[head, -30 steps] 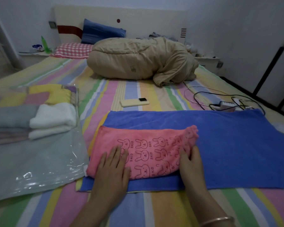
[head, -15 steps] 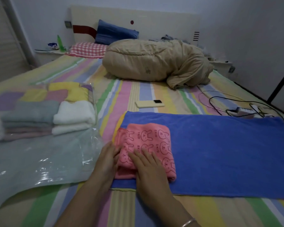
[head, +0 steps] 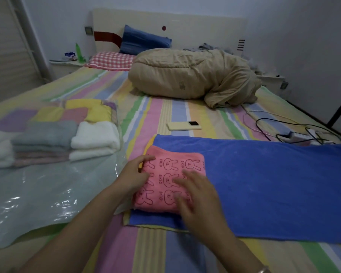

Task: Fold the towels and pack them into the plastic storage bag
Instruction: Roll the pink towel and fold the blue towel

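In the head view the folded pink towel (head: pixel 170 180), printed with rabbits, lies on the near left end of the blue towel (head: pixel 264 186) spread flat over the striped bed (head: pixel 185 115). The left hand (head: pixel 133 175) grips the pink towel's left edge with curled fingers, while the right hand (head: pixel 200 196), blurred, rests on its near right part with fingers spread straight. To the left lies the clear plastic storage bag (head: pixel 37 194), with folded towels (head: pixel 67 138) stacked at its far end, and a phone (head: pixel 184 126) lies beyond the blue towel.
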The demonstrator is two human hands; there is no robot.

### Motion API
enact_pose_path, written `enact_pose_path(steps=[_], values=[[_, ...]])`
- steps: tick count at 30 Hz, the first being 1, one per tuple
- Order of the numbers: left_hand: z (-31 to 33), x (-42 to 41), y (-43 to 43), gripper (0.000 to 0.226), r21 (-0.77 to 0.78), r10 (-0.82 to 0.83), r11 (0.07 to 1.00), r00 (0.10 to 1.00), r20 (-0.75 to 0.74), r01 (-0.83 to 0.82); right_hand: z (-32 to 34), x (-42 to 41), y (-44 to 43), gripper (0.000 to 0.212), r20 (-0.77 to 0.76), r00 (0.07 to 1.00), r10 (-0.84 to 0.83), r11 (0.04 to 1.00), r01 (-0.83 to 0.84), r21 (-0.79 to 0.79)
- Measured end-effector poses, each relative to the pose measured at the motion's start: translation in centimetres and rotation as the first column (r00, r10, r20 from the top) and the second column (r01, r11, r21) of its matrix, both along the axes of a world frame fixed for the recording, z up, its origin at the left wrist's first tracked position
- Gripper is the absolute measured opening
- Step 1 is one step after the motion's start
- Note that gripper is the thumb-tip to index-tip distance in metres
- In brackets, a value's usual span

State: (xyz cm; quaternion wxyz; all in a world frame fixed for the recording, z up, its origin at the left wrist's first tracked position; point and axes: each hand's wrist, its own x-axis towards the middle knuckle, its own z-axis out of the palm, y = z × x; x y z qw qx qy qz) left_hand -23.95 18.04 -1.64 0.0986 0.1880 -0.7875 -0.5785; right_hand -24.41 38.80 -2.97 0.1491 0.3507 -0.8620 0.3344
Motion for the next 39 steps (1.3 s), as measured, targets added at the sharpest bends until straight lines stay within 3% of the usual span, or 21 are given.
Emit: enact_pose_path(steps=[2, 3, 5, 7, 10, 11, 16, 19, 22, 25, 26, 28, 29, 31, 33, 36, 39], values=[[-0.3, -0.1, -0.1, 0.053, -0.068, 0.01, 0.998, 1.0, 0.008, -0.009, 0.5, -1.3, 1.0, 0.03, 0.227, 0.952, -0.206, 0.965, 0.237, -0.116], [-0.5, -0.1, 0.0, 0.053, -0.078, 0.017, 0.997, 1.0, 0.008, -0.017, 1.0, -1.9, 1.5, 0.035, 0.439, 0.868, -0.231, 0.94, 0.315, -0.128], [-0.7, -0.1, 0.3, 0.05, -0.036, 0.058, 0.998, 0.998, 0.009, -0.058, 1.6, -2.7, 1.8, 0.055, 0.791, 0.596, -0.137, 0.904, 0.402, -0.147], [-0.7, 0.2, 0.6, 0.049, -0.075, 0.132, 0.988, 0.991, -0.02, -0.133, 2.2, -3.2, 1.4, 0.075, 0.907, 0.419, -0.042, 0.889, 0.431, -0.158], [-0.1, 0.2, 1.1, 0.052, -0.529, 0.12, 0.835, 0.989, -0.09, -0.149, 3.0, -3.8, 0.8, 0.085, 0.956, 0.276, 0.1, 0.878, 0.427, -0.215], [0.4, 0.0, 1.6, 0.051, -0.603, 0.067, 0.789, 0.992, -0.108, -0.119, 3.4, -4.0, 0.8, 0.086, 0.96, 0.254, 0.122, 0.885, 0.409, -0.221], [2.1, -0.8, 7.0, 0.045, -0.559, -0.314, 0.783, 0.949, 0.02, 0.271, 5.5, -5.0, 4.4, 0.081, 0.918, 0.397, -0.006, 0.974, 0.21, -0.085], [-0.6, -0.8, 11.1, 0.074, -0.688, -0.382, 0.603, 0.903, 0.196, 0.405, 6.5, -6.0, 8.0, 0.07, 0.867, 0.495, -0.056, 0.993, 0.119, -0.004], [-4.5, -0.6, 13.6, 0.09, -0.82, -0.284, 0.485, 0.942, 0.182, 0.304, 6.5, -5.9, 9.3, 0.063, 0.743, 0.663, -0.088, 0.988, -0.035, 0.148], [-5.5, -0.1, 14.1, 0.069, -0.862, -0.267, 0.465, 0.96, 0.081, 0.202, 5.2, -4.9, 8.0, 0.053, 0.435, 0.889, -0.146, 0.9, -0.063, 0.431], [-5.3, -0.2, 13.9, 0.065, -0.841, -0.299, 0.502, 0.953, 0.052, 0.203, 4.8, -4.2, 7.3, 0.048, 0.3, 0.935, -0.191, 0.86, 0.011, 0.511], [-4.0, 0.3, 13.1, 0.051, -0.658, -0.35, 0.73, 0.928, -0.126, 0.186, 3.8, -2.4, 5.4, 0.035, 0.0, 0.967, -0.255, 0.804, 0.212, 0.556], [-3.2, 0.8, 12.3, 0.045, -0.499, -0.321, 0.848, 0.922, -0.216, 0.179, 3.2, -1.4, 4.3, 0.027, -0.119, 0.954, -0.274, 0.786, 0.293, 0.544], [-2.0, 2.4, 9.9, 0.043, -0.351, -0.128, 0.936, 0.922, -0.366, -0.01, 2.0, 0.5, 2.0, 0.025, -0.226, 0.929, -0.294, 0.783, 0.37, 0.501], [-1.4, 4.6, 6.8, 0.038, -0.436, -0.028, 0.882, 0.904, -0.427, -0.179, 0.3, 1.9, -0.1, 0.04, -0.164, 0.935, -0.315, 0.783, 0.354, 0.512], [-1.1, 7.9, 1.7, 0.032, -0.65, -0.051, 0.716, 0.909, -0.413, -0.255, -0.8, 3.8, -2.3, 0.072, -0.076, 0.934, -0.35, 0.715, 0.318, 0.622], [-1.4, 10.7, -3.0, 0.029, -0.854, -0.103, 0.491, 0.962, -0.254, -0.173, -1.3, 4.0, -2.8, 0.067, -0.094, 0.918, -0.385, 0.643, 0.34, 0.686]])
